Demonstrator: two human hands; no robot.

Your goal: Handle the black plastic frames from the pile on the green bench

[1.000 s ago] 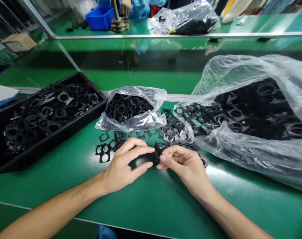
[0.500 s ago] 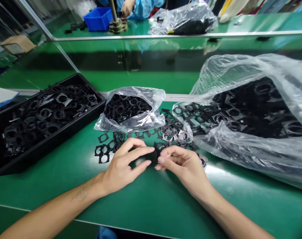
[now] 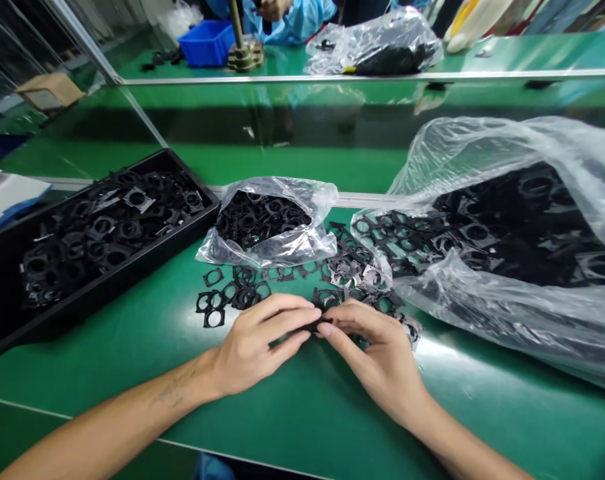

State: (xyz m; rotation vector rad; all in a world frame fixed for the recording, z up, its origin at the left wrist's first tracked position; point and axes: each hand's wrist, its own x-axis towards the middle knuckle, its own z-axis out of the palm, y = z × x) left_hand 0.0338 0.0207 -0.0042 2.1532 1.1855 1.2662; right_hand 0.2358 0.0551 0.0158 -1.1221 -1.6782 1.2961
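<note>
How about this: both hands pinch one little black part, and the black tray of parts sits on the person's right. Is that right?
Not quite. The head view shows the black tray on the person's left, not right. The left hand and right hand do pinch one little black part.

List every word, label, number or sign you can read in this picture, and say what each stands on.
None can be read.
The white sheet at the left edge and the cardboard box are too blurred to read.
The large clear bag, black tray and the black part pinched by left hand and right hand show no markings.
</note>
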